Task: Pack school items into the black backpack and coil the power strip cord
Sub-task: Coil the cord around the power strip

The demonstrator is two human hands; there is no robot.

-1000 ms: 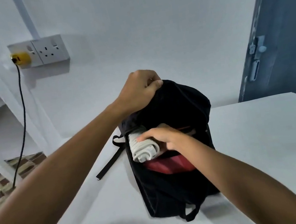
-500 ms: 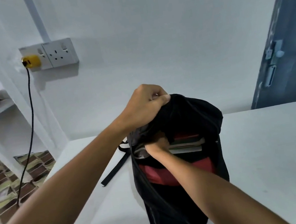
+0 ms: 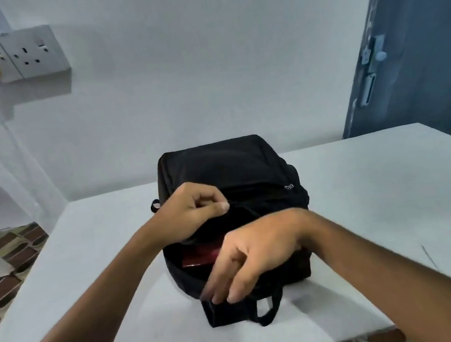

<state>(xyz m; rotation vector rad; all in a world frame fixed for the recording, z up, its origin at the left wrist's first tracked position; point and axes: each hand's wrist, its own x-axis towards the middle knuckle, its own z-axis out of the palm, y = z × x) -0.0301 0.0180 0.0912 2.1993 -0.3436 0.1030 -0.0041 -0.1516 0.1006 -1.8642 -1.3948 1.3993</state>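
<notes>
I see the black backpack (image 3: 228, 176) lying on the white table (image 3: 384, 205), its mouth open toward me with something red (image 3: 199, 258) showing inside. My left hand (image 3: 192, 211) pinches the upper edge of the opening. My right hand (image 3: 254, 254) reaches over the near edge, fingers loosely bent and touching the fabric by the carry loop (image 3: 268, 308).

The backpack (image 3: 231, 176) sits on the table (image 3: 384, 205), a book (image 3: 199, 258) inside it; the wall socket (image 3: 25, 53) is behind, to the left.
</notes>
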